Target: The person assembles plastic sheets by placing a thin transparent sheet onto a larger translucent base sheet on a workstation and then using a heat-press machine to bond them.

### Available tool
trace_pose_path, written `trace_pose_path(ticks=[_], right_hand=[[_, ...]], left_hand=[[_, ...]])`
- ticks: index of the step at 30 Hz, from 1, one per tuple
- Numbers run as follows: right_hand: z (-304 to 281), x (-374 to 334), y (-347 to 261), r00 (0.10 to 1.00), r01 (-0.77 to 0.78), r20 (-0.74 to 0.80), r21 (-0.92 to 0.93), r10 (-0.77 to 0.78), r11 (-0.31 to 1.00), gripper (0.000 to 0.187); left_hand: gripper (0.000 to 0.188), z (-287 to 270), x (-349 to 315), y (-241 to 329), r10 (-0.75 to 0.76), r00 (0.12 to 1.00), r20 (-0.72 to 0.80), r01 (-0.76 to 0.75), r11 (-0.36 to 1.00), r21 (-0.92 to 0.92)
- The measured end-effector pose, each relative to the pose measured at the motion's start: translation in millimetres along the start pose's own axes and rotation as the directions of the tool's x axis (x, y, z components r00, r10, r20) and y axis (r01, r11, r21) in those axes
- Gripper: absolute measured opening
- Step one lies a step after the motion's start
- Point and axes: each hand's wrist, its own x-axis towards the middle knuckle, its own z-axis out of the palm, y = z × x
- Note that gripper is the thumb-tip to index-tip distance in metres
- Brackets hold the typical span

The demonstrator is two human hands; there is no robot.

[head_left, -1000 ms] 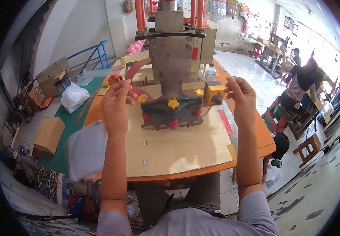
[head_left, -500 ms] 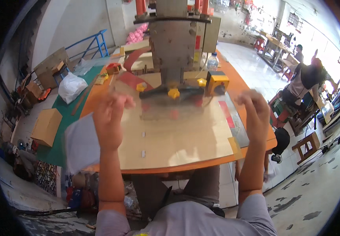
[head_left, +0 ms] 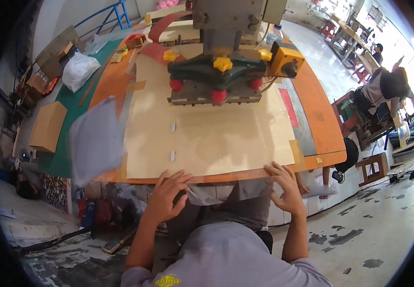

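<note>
Both my hands are low at the front edge of the orange table [head_left: 329, 136]. My left hand [head_left: 168, 193] is open, its fingers spread at the edge of a tan board [head_left: 152, 158] and its thumb apart. On the other side my right hand [head_left: 286, 189] has bent, separated fingers at the board's front right, also open. Between the hands a thin translucent sheet [head_left: 207, 195] droops below the table edge, near my fingertips. Whether my fingers press on it is hard to see. Two small white marks [head_left: 173, 156] sit on the board's left half.
Beyond the board stands a press head with yellow knobs [head_left: 223, 64] and a yellow control box [head_left: 286, 61]. Translucent sheets [head_left: 97, 138] lie at the left, near a cardboard box [head_left: 48, 126] and a white bag [head_left: 80, 71]. Another person [head_left: 381, 91] sits at the right.
Both hands have come down and toward me from raised positions beside the press. A translucent sheet now shows hanging at the table's front edge. My view has tilted down.
</note>
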Motion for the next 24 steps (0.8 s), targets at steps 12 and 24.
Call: trace_pose_path(ticks=[12,24], right_hand=[[17,38,-8,0.999,-0.045,-0.022,-0.14,0.042,0.989,0.074],[18,67,-5,1.0,-0.016,0.005,-0.18,0.017,0.984,0.074]], left_hand=[[0.075,24,13,2,-0.022,1.0,-0.007,0.023,0.932,0.362],[0.077,38,19,-4,-0.056,0.993,-0.108,0.099,0.892,0.442]])
